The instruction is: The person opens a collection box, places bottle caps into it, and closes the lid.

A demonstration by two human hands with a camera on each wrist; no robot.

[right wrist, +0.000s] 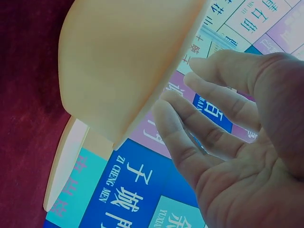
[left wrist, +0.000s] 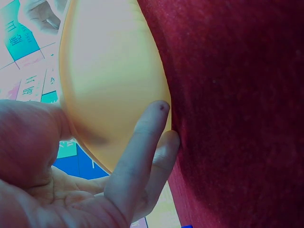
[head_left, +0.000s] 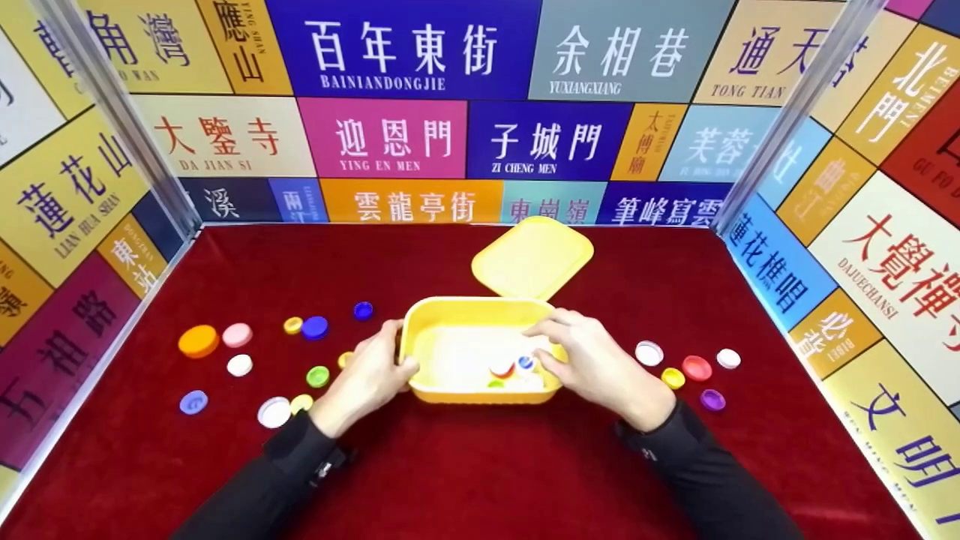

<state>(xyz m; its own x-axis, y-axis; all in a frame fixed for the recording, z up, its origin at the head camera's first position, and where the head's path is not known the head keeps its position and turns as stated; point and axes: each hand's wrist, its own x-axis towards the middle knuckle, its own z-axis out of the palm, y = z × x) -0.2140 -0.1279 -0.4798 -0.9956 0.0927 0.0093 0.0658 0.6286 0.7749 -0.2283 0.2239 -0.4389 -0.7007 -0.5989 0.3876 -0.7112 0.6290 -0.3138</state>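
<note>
Box beside lid, contact unclear

Walled booth, place-name panels, metal posts

Back wall across top of frame: patchwork of coloured rectangles (indigo, pink, orange, grey, cream, teal), each with Chinese characters, mostly pinyin below, e.g. "BAINIANDONGJIE" upper centre. Same print on left wall and right wall, both angled. Silvery corner posts, left post and right post. Table fills lower frame, dark red, fabric-like surface. Light bright, some glare on panels right of centre.
</note>
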